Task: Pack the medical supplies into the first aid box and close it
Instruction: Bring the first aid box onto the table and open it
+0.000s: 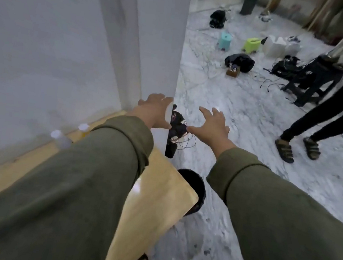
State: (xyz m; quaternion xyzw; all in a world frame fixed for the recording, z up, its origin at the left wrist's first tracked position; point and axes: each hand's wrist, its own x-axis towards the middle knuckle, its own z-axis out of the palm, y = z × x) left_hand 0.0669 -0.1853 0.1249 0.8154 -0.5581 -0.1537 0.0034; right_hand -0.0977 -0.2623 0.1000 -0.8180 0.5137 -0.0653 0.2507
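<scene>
Both my arms in olive sleeves stretch forward. My left hand [155, 110] is held out with fingers spread over the far corner of the wooden table [159, 194], beside the edge of a white panel [161, 43]. My right hand [212, 123] is spread open past the table edge, above the floor. Neither hand holds anything. Two small white-capped bottles [61, 137] stand blurred on the table against the panel, left of my left forearm. No first aid box is in view.
A black tangle of cables and devices [177, 128] hangs at the panel's corner between my hands. A black round stool [193, 190] stands by the table corner. Another person's legs in sandals [299, 144] stand at the right. Bags, boxes and a black stool clutter the marble floor.
</scene>
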